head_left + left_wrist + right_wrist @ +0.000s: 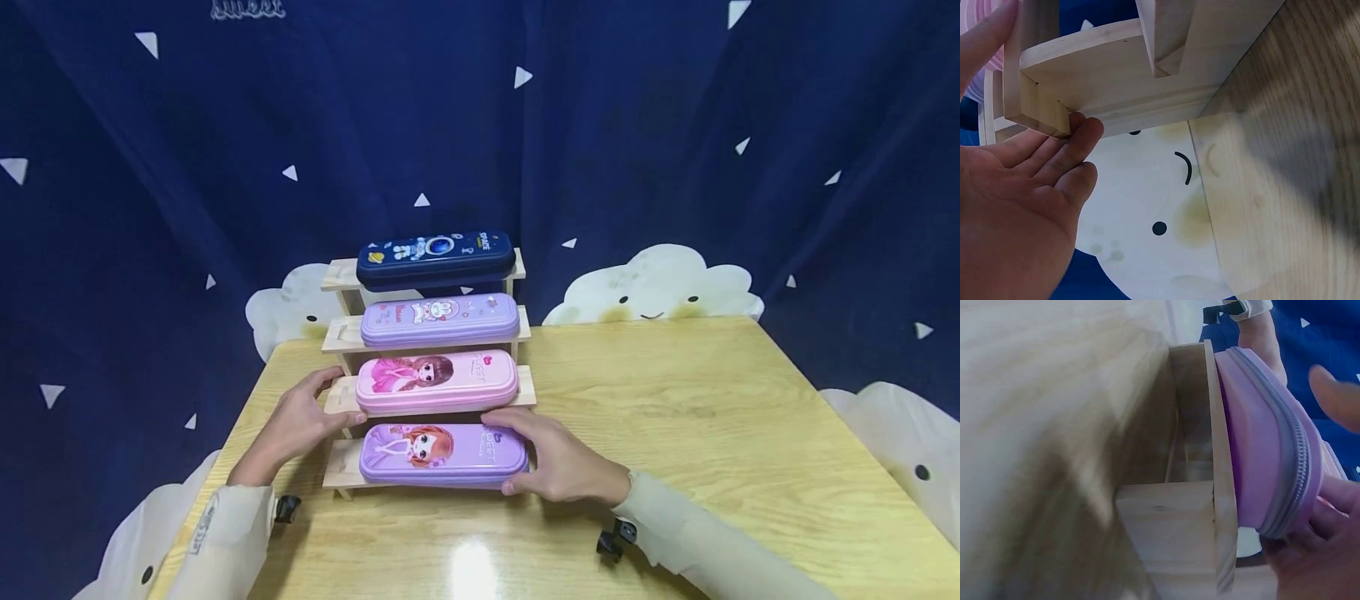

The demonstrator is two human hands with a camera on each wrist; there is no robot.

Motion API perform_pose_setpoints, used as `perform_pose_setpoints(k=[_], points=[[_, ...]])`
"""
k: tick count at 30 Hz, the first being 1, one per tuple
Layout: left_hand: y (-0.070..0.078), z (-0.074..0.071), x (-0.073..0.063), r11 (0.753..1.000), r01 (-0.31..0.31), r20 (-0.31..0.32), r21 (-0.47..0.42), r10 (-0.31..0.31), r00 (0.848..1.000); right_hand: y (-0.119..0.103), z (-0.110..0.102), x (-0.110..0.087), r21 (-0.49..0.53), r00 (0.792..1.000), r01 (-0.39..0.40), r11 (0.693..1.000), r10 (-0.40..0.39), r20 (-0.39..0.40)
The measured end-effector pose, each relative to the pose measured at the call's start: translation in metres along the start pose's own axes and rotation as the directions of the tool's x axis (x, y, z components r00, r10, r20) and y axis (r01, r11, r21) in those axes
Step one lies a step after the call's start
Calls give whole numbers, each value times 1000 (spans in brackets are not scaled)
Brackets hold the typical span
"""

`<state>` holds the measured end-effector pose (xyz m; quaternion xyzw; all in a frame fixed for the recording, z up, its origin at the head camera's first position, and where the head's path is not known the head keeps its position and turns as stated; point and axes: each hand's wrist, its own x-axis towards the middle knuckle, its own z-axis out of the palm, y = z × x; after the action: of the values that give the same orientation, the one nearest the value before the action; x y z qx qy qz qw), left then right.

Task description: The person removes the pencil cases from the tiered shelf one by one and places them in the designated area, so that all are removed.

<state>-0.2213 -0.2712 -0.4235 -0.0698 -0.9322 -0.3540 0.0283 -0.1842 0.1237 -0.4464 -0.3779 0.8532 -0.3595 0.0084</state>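
Counter (675, 400) holds one four-tiered wooden rack (342, 462) carrying four pencil cases (442, 367), one per tier. Left hand (300, 417) grips the rack's second-lowest tier (339, 398); right hand (558, 458) grasps the lowest purple case (468, 454) by its right end.

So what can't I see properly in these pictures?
- Inside the purple girl-print pencil case, head view: its closed lid hides it.
- That case's right end, head view: partly covered by the right hand.
- The left hand's thumb base, left wrist view: cut off by the left edge.
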Motion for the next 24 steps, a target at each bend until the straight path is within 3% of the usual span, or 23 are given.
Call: perform_pose_setpoints(k=[4,11,16,24], points=[[1,-1,2,1000,-11,-1,-12,11,1000,-2,0,19,-35,992,37,999,-33,120],[0,-1,-2,1000,6,6,4,-6,1000,-16,0,40,-150,955,143,978,-96,280],[0,-1,-3,1000,4,9,12,-4,1000,-23,3,40,-258,944,207,944,-123,307],[2,-3,2,1000,-3,20,22,3,1000,-26,-1,38,-272,958,90,958,-9,287]])
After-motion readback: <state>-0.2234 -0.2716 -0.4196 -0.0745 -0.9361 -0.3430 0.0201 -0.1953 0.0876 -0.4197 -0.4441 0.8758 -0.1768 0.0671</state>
